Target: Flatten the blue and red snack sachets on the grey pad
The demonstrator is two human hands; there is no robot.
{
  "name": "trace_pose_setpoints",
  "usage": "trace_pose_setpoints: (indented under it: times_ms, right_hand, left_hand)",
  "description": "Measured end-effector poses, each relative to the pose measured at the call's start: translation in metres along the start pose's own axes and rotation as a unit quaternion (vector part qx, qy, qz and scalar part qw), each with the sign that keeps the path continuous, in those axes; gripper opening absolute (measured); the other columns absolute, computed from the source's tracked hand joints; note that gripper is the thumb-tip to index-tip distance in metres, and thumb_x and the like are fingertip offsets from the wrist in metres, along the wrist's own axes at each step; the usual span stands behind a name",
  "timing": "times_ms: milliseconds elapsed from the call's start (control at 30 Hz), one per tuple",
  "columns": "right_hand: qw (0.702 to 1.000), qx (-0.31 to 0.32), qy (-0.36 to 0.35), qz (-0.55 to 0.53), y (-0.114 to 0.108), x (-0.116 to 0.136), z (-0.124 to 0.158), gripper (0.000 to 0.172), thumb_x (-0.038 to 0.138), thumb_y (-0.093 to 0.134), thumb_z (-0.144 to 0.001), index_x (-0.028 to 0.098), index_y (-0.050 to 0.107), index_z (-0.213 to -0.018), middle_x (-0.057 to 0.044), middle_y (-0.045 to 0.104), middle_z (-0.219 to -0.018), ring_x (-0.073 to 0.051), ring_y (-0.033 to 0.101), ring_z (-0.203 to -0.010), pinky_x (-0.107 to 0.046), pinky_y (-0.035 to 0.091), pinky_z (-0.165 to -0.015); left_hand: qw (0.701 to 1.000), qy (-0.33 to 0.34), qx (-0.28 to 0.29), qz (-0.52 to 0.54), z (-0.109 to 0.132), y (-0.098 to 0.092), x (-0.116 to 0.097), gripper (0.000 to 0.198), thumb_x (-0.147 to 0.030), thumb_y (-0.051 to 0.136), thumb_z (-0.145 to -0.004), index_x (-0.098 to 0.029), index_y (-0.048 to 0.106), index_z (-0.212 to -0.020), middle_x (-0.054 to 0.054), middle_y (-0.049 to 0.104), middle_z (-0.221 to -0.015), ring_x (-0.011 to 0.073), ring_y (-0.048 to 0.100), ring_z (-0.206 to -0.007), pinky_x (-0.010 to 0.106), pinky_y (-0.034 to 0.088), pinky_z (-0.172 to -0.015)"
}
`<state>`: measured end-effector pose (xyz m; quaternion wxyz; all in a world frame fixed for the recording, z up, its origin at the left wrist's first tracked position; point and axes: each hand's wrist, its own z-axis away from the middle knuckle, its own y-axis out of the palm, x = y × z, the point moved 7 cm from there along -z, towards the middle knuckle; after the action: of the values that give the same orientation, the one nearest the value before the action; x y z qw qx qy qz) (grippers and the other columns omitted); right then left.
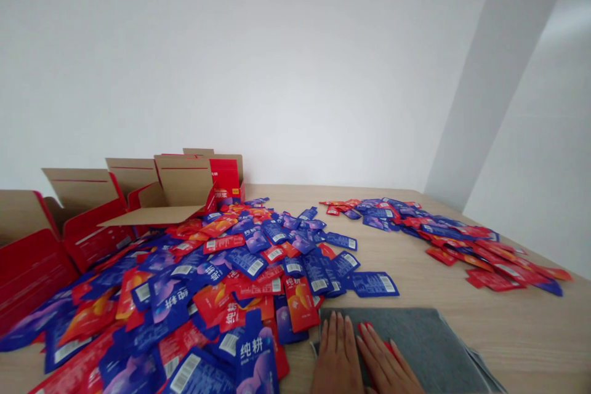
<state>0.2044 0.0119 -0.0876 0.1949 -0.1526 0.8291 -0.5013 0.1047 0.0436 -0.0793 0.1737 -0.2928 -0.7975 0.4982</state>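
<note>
My left hand [338, 354] lies flat on a folded grey cloth [415, 332], fingers stretched forward. Beside it, my right hand [388, 363] also rests flat, angled towards the left. A red pouch [364, 325] shows partly from under my right fingers; most of it is hidden. Just left of the cloth spreads a big heap of blue and red pouches, among them a blue pouch [256, 360] near the front and a red pouch [300, 303] close to my left hand. Another blue pouch [375, 284] lies just beyond the cloth.
Several open red cartons [96, 231] with brown flaps stand along the left, partly behind the heap. A second spread of red and blue pouches [462, 240] runs along the right side of the wooden table [530, 326]. A white wall [300, 74] rises behind.
</note>
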Motion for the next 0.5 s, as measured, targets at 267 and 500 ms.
trace_pose_setpoints:
  times_ms: [267, 500]
  right_hand:
    - [0.993, 0.093, 0.049, -0.049, -0.029, 0.002, -0.047, 0.049, 0.025, 0.037, -0.088, 0.017, 0.039, -0.137, -0.013, 0.036, -0.14, -0.026, 0.039, -0.127, -0.044, 0.04, -0.097]
    - [1.0, 0.02, -0.015, 0.002, -0.009, 0.016, -0.024, 0.064, 0.011, 0.044, -0.074, 0.015, 0.037, -0.138, -0.015, 0.044, -0.135, -0.027, 0.047, -0.121, -0.04, 0.047, -0.09]
  left_hand:
    - [1.0, 0.008, 0.01, -0.014, -0.002, -0.006, 0.004, 0.059, -0.004, 0.037, -0.076, -0.007, 0.037, -0.135, 0.015, 0.046, -0.133, 0.0285, 0.043, -0.122, 0.041, 0.042, -0.096]
    - [0.999, 0.025, -0.004, -0.049, -0.004, -0.012, 0.003, 0.056, -0.004, 0.037, -0.075, -0.006, 0.045, -0.13, 0.015, 0.049, -0.13, 0.0283, 0.046, -0.119, 0.039, 0.044, -0.093]
